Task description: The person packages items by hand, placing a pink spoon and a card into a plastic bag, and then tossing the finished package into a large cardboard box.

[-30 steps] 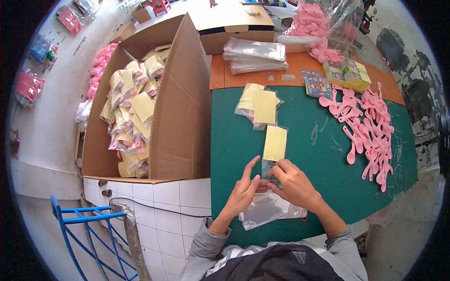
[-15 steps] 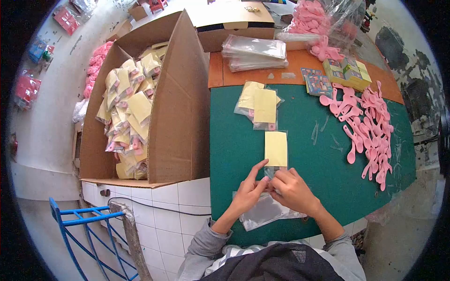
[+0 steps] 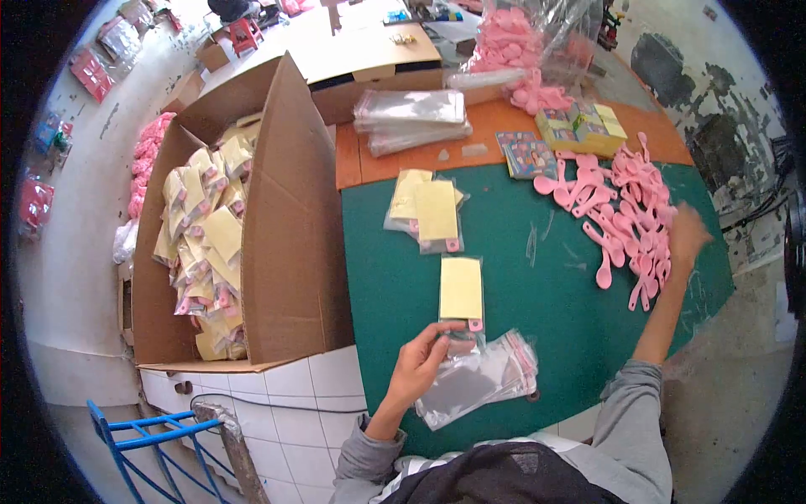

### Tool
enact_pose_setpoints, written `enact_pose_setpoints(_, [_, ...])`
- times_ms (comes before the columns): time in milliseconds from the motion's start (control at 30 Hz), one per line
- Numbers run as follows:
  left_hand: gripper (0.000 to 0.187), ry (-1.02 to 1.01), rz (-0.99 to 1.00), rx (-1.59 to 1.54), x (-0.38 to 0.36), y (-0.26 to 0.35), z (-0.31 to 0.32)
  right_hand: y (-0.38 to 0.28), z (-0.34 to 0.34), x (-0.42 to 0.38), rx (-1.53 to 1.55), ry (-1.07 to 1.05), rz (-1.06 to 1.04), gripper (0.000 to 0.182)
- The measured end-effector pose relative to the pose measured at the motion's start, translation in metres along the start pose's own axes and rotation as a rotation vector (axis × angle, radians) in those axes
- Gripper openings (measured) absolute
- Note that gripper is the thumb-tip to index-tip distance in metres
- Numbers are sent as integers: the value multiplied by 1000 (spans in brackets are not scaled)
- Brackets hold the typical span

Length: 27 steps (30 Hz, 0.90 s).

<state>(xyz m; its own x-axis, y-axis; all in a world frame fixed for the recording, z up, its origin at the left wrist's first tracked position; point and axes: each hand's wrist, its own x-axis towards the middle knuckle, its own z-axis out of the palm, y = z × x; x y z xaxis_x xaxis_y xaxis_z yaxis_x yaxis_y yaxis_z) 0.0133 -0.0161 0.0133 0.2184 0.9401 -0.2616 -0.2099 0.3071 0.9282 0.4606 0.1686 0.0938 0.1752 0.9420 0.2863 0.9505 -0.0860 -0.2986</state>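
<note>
My left hand [image 3: 417, 363] is at the lower end of a clear plastic bag [image 3: 474, 338], its thumb and forefinger closed on the edge. That bag holds a pale yellow card [image 3: 461, 288], and a pink handle end [image 3: 476, 325] shows below it. My right hand [image 3: 688, 237] is stretched out to the right edge of a heap of pink plastic spoons [image 3: 642, 220]; motion smears its fingers. Nearest me lies a fanned stack of clear plastic bags [image 3: 474, 386]. Beyond the bag, filled packets [image 3: 437, 212] with yellow cards overlap each other.
A tall cardboard box [image 3: 290, 244] full of similar packets stands left of the green table [image 3: 512, 286]. At the back are stacked clear bags [image 3: 411, 118], printed cards [image 3: 526, 155], card bundles [image 3: 579, 130] and a bag of pink pieces [image 3: 508, 42]. A blue metal frame [image 3: 155, 433] stands lower left.
My right hand has left the bag and swung right to the spoon heap. My left hand remains at the bag's lower end. The whole view has shifted, and the near bag stack is now more exposed.
</note>
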Motion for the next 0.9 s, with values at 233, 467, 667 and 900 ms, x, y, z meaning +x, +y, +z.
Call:
enact_pose_setpoints(233, [27,-114,2,-142,2,4,-1,-159,26,-137,441,-305,-700,71])
enact_pose_setpoints(467, [28,-166,62,-162,1,5,1,-199,68,-167,699,-336,-605,25])
enact_pose_setpoints(667, [33,-35,150,432,6,9,4,-184,75,-172,823,-445,-526,23])
enact_pose_setpoints(900, [13,101,252,606,13,9,12,-182,80,-176,1008,-636,-194,9])
